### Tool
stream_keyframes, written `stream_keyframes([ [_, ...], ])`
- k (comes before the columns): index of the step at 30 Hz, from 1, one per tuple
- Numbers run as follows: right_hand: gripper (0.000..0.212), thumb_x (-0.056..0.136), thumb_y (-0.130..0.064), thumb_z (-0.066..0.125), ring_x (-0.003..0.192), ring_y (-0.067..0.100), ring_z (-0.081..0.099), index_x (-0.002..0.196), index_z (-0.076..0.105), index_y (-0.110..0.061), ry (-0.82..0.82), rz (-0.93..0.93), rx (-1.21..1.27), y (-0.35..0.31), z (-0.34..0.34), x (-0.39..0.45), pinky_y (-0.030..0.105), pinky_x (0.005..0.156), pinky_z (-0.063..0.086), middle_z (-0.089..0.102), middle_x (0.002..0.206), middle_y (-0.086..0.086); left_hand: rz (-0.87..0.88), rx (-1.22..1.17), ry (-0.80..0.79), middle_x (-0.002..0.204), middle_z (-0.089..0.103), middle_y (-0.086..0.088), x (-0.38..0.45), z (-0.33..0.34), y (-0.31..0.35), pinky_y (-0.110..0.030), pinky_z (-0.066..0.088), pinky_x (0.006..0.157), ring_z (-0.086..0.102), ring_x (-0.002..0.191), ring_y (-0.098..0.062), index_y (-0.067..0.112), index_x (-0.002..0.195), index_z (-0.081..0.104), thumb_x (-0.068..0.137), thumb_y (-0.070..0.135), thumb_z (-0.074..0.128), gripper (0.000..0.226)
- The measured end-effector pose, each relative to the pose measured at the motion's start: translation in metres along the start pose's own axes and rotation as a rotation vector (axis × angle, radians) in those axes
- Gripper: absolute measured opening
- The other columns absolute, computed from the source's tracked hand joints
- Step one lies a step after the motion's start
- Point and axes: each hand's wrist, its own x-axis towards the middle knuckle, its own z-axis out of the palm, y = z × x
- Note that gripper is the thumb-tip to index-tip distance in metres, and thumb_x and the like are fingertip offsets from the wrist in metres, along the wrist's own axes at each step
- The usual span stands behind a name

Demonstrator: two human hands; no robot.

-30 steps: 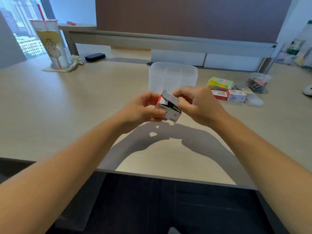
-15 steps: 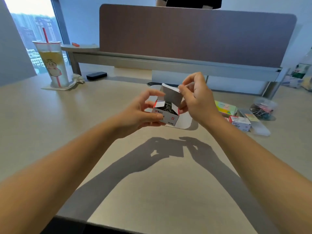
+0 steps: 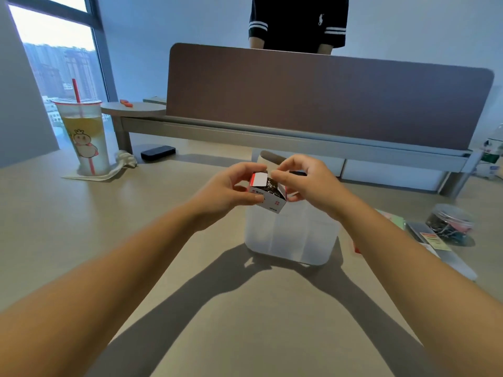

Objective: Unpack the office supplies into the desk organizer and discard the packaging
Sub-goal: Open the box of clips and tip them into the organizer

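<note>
While both arms reach out over the pale surface (image 3: 81, 240), a small white-and-red box (image 3: 268, 195) sits lifted between two hands, above the near rim of a translucent plastic organizer (image 3: 288, 235) that stands on the surface. The left hand (image 3: 231, 186) grips the box from its left side, thumb along the near face and fingers curled over a raised white flap (image 3: 260, 178). The right hand (image 3: 307, 180) pinches the box's right side, its fingers bent over the open top. Inside the opened box a dark, shiny mass of small metal pieces (image 3: 272, 185) shows; what kind they are is too small to tell. The organizer's inner dividers can be seen faintly through its frosted wall.

At far left a tall clear cup (image 3: 84, 137) of yellowish drink with a red straw (image 3: 77, 93) rests on a napkin (image 3: 92, 176), with a dark flat case (image 3: 158, 152) just beyond it. At right, near the right forearm, a round clear tub (image 3: 449, 223) of binder clips lies beside flat packets. A brown partition (image 3: 326, 99) rises at the back, and a person in a dark shirt (image 3: 298, 23) stands behind it.
</note>
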Motion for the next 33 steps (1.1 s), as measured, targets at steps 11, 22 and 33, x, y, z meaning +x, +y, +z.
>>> stream_keyframes([
  [11, 0.014, 0.088, -0.007, 0.048, 0.072, 0.014, 0.059, 0.077, 0.046, -0.015, 0.009, 0.164, 0.232, 0.023, -0.001, 0.032, 0.026, 0.063, 0.056, 0.056, 0.084, 0.006, 0.026, 0.067, -0.027, 0.1, 0.052, 0.009, 0.042, -0.015, -0.02, -0.019, 0.054, 0.073, 0.055, 0.094, -0.012, 0.026, 0.097, 0.05, 0.081, -0.007, 0.052, 0.037],
  [22, 0.019, 0.085, -0.004, 0.054, 0.073, 0.015, 0.06, 0.077, 0.044, -0.018, -0.057, 0.177, 0.162, 0.031, 0.003, 0.036, 0.026, 0.065, 0.056, 0.055, 0.087, 0.005, 0.041, 0.178, -0.065, 0.099, 0.052, 0.007, 0.048, -0.019, -0.028, -0.015, 0.053, 0.069, 0.055, 0.089, -0.011, 0.025, 0.101, 0.045, 0.082, -0.004, 0.053, 0.035],
  [33, 0.026, 0.084, -0.001, 0.055, 0.074, 0.016, 0.059, 0.072, 0.041, -0.02, 0.139, 0.131, 0.144, 0.035, 0.011, 0.029, 0.019, 0.049, 0.053, 0.052, 0.079, 0.001, 0.104, 0.383, -0.028, 0.106, 0.052, -0.002, 0.06, -0.015, -0.024, -0.021, 0.05, 0.07, 0.056, 0.092, -0.02, 0.024, 0.102, 0.048, 0.077, 0.007, 0.063, 0.033],
])
